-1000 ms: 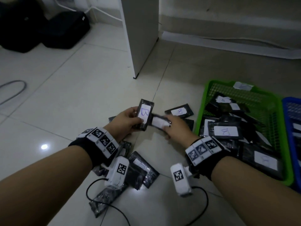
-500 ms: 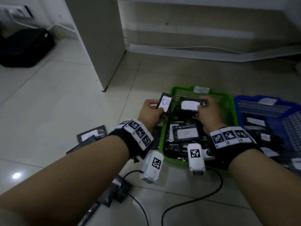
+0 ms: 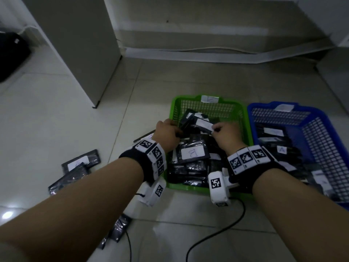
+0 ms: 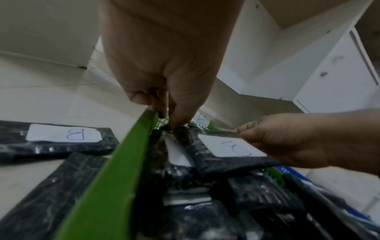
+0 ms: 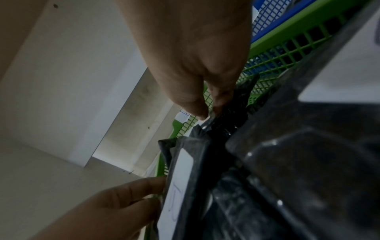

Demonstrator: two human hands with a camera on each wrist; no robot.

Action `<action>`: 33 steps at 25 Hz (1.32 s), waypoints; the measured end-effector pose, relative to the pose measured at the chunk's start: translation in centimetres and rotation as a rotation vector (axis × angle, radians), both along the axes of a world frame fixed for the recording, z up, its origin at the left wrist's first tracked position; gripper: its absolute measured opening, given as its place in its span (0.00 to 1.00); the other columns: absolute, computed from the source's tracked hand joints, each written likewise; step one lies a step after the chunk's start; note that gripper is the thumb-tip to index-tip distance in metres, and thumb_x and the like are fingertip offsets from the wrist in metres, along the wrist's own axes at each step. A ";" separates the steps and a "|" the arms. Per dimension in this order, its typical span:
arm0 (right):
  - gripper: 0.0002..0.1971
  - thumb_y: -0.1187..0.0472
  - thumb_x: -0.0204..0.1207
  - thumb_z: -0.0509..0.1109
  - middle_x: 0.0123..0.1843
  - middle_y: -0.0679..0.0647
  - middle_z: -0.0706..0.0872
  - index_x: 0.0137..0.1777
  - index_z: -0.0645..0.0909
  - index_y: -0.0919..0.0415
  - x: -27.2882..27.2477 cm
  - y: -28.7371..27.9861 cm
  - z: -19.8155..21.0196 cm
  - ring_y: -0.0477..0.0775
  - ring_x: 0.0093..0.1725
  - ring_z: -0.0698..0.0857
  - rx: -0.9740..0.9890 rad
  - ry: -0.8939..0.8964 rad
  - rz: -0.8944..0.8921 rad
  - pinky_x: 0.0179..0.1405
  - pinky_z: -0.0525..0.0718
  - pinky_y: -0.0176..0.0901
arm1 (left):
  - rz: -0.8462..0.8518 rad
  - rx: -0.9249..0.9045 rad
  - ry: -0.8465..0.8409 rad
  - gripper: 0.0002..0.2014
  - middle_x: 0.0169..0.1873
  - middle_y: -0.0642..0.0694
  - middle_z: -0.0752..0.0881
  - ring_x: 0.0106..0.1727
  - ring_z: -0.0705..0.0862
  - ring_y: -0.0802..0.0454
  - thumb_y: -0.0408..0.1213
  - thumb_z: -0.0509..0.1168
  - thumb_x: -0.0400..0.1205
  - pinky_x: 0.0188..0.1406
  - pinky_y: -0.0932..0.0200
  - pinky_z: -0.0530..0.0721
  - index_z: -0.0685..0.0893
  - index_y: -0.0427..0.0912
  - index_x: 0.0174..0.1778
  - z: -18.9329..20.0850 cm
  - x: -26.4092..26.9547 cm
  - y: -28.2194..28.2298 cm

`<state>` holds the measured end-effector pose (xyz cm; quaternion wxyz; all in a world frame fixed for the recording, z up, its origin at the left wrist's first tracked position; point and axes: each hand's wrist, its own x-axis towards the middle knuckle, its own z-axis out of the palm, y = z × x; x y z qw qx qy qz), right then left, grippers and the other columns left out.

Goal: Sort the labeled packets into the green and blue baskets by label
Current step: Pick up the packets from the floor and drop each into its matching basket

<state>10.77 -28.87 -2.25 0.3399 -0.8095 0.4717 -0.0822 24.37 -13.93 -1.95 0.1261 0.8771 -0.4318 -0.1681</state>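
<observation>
left grip: the left hand (image 3: pixel 167 132) pinches the edge of a dark packet (image 3: pixel 186 120), thumb and fingertips clamped on it, holding it tilted on edge just inside the green basket (image 3: pixel 174 108) by its left wall.
right grip: the right hand (image 3: pixel 225 136) pinches a second packet (image 4: pixel 228 149) by its near edge, fingers curled on it; this one lies flatter over the pile, label up, and looks like a B.
where the packets are: both hang over the heap in the green basket, not let go yet.
step: looks like the drop-off, two B packets going in at once.
next move: probably just loosen both pinches so they fall onto the pile, then go back for more.
still to sort: a few packets on the floor (image 3: pixel 79 163) left of the basket.
blue basket: the blue basket (image 3: pixel 321 129) sits touching the green one's right side, holding packets, one marked A.
</observation>
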 end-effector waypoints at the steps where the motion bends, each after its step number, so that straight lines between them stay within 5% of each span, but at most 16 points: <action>1: 0.11 0.66 0.77 0.67 0.68 0.62 0.80 0.58 0.85 0.61 -0.1 0.3 0.2 0.62 0.64 0.80 -0.009 0.018 -0.002 0.64 0.78 0.42 | -0.007 0.006 0.017 0.15 0.71 0.48 0.71 0.68 0.70 0.42 0.38 0.64 0.79 0.70 0.54 0.66 0.86 0.53 0.61 0.1 -0.1 0.3; 3: 0.12 0.68 0.80 0.63 0.71 0.60 0.74 0.58 0.85 0.63 -0.2 1.7 1.3 0.59 0.59 0.81 -0.012 -0.043 -0.012 0.55 0.73 0.31 | 0.016 -0.096 0.098 0.15 0.69 0.47 0.71 0.67 0.73 0.45 0.35 0.64 0.80 0.70 0.58 0.70 0.86 0.49 0.60 0.8 -0.1 1.5; 6: 0.14 0.70 0.80 0.60 0.63 0.60 0.72 0.57 0.86 0.63 0.0 5.9 3.4 0.50 0.51 0.76 -0.064 -0.202 0.082 0.50 0.65 0.22 | 0.078 -0.199 0.180 0.12 0.59 0.46 0.79 0.53 0.80 0.54 0.35 0.65 0.80 0.56 0.70 0.71 0.88 0.49 0.56 2.7 0.3 4.8; 9: 0.15 0.70 0.79 0.60 0.59 0.59 0.76 0.56 0.86 0.60 1.1 11.2 3.5 0.55 0.56 0.78 -0.089 -0.227 0.278 0.59 0.69 0.29 | 0.169 -0.181 0.153 0.09 0.54 0.45 0.84 0.50 0.84 0.49 0.37 0.66 0.79 0.46 0.71 0.69 0.89 0.50 0.51 3.7 0.2 10.8; 12: 0.16 0.71 0.76 0.61 0.60 0.58 0.78 0.60 0.84 0.61 2.1 16.9 2.3 0.57 0.63 0.76 -0.103 -0.204 0.511 0.68 0.70 0.39 | 0.216 -0.123 0.160 0.10 0.50 0.48 0.82 0.45 0.83 0.52 0.33 0.65 0.79 0.50 0.62 0.78 0.88 0.50 0.50 3.4 -0.3 18.8; 15: 0.21 0.65 0.75 0.65 0.65 0.55 0.75 0.68 0.78 0.58 2.7 22.4 1.0 0.54 0.68 0.71 -0.033 -0.134 0.818 0.72 0.71 0.44 | 0.283 0.001 0.066 0.10 0.52 0.48 0.81 0.51 0.82 0.49 0.43 0.63 0.76 0.53 0.53 0.82 0.86 0.52 0.51 1.4 -1.0 26.5; 19: 0.29 0.51 0.73 0.71 0.67 0.55 0.72 0.72 0.71 0.56 2.7 28.4 -1.4 0.56 0.69 0.69 -0.039 0.107 1.041 0.68 0.74 0.48 | 0.349 0.133 0.059 0.31 0.61 0.45 0.77 0.60 0.78 0.42 0.61 0.64 0.67 0.59 0.49 0.80 0.78 0.50 0.64 -1.9 -3.0 33.8; 23: 0.33 0.43 0.67 0.75 0.62 0.56 0.73 0.68 0.70 0.57 1.9 32.4 -3.6 0.57 0.63 0.72 -0.125 0.240 0.977 0.60 0.75 0.47 | 0.209 0.120 0.039 0.39 0.74 0.52 0.69 0.68 0.71 0.45 0.53 0.72 0.67 0.67 0.47 0.76 0.68 0.55 0.75 -3.0 -4.7 35.5; 26: 0.40 0.43 0.63 0.78 0.64 0.55 0.72 0.72 0.65 0.54 1.8 33.0 -4.1 0.57 0.63 0.72 -0.133 0.264 0.936 0.61 0.75 0.46 | 0.073 0.129 -0.140 0.33 0.69 0.53 0.77 0.62 0.77 0.44 0.45 0.72 0.68 0.55 0.49 0.80 0.74 0.56 0.71 -3.0 -4.3 34.8; 30: 0.49 0.40 0.56 0.81 0.64 0.53 0.72 0.76 0.63 0.52 1.7 31.7 -4.0 0.55 0.65 0.70 -0.042 0.227 0.974 0.63 0.74 0.46 | -0.054 0.169 -0.221 0.31 0.59 0.51 0.82 0.60 0.78 0.45 0.54 0.72 0.67 0.56 0.49 0.79 0.78 0.52 0.67 -2.8 -2.0 34.6; 33: 0.49 0.44 0.60 0.81 0.66 0.53 0.71 0.78 0.61 0.55 1.0 30.7 -4.4 0.54 0.68 0.69 -0.025 0.184 0.968 0.65 0.71 0.43 | -0.007 0.180 -0.063 0.28 0.55 0.52 0.81 0.59 0.75 0.49 0.67 0.53 0.76 0.57 0.52 0.77 0.78 0.53 0.64 -1.7 -0.3 34.9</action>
